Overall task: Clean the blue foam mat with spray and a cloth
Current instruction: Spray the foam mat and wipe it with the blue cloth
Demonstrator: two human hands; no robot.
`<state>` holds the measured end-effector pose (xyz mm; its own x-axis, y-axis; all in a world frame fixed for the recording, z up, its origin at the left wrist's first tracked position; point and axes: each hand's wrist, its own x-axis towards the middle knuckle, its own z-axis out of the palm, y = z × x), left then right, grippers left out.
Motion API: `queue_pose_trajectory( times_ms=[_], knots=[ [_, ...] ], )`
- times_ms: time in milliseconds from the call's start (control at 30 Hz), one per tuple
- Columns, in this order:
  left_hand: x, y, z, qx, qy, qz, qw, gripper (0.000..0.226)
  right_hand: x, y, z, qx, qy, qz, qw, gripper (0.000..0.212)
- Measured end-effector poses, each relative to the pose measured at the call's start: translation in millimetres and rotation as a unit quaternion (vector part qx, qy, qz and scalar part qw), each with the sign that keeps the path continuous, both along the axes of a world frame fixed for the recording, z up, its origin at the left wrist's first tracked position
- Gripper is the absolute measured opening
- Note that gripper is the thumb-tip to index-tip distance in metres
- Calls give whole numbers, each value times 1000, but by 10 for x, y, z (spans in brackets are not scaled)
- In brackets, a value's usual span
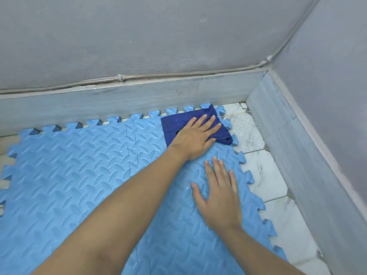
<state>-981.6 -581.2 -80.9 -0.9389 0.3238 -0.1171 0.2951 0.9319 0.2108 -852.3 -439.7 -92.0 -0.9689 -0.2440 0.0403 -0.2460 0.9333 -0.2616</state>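
The light blue foam mat (83, 175), made of interlocking tiles with a raised leaf pattern, covers most of the floor. A folded dark blue cloth (174, 126) lies on the mat's far right corner. My left hand (195, 136) presses flat on the cloth, fingers spread towards the corner and thumb against the cloth's fold. Nearer to me, my right hand (218, 197) rests palm down on the bare mat with its fingers apart and nothing in it. No spray bottle is in view.
A grey wall with a pale skirting board (119, 100) runs along the mat's far edge and meets a second wall (327, 175) on the right. Between the mat's toothed right edge and that wall is a strip of white marble floor (264, 175). A cable (139, 77) runs above the skirting.
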Motion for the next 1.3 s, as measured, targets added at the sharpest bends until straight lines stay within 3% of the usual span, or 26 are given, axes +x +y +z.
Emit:
queue_pose_trajectory(
  times_ms=[100,200,333,433,533,633,733,900,1000,1133,1300],
  knots=[
    [-87,-11,-10,-3,-2,-2,1000,53,-2,3,-13,-10,-2,0,1000,65],
    [140,-598,-8,20,-5,40,999,56,1,18,-14,-13,6,0,1000,65],
    [952,-1703,-31,28,-2,176,984,69,3,31,-29,-15,3,-1,1000,65],
    [1745,-2005,5,4,-31,234,972,66,8,12,-46,-9,5,-3,1000,64],
    [2559,-1461,-1,-28,-52,87,994,63,13,15,-45,-13,11,-4,1000,63],
    [3271,-825,-18,-41,-65,-52,996,77,11,19,-49,-15,16,-5,1000,64],
    [3093,-915,-26,-11,-53,-33,998,71,12,13,-54,-17,18,-6,1000,65],
    [1923,-1395,-63,-4,-16,163,987,59,20,9,-19,-26,2,0,1000,64],
    [1783,-1501,-52,11,-32,220,975,58,43,11,-4,-28,1,3,1000,63],
    [2876,-1475,-3,35,-37,196,979,61,39,13,-11,-32,12,11,999,63],
    [4847,-1558,109,-34,-80,182,980,61,36,25,-44,-17,18,24,999,63]
  ],
)
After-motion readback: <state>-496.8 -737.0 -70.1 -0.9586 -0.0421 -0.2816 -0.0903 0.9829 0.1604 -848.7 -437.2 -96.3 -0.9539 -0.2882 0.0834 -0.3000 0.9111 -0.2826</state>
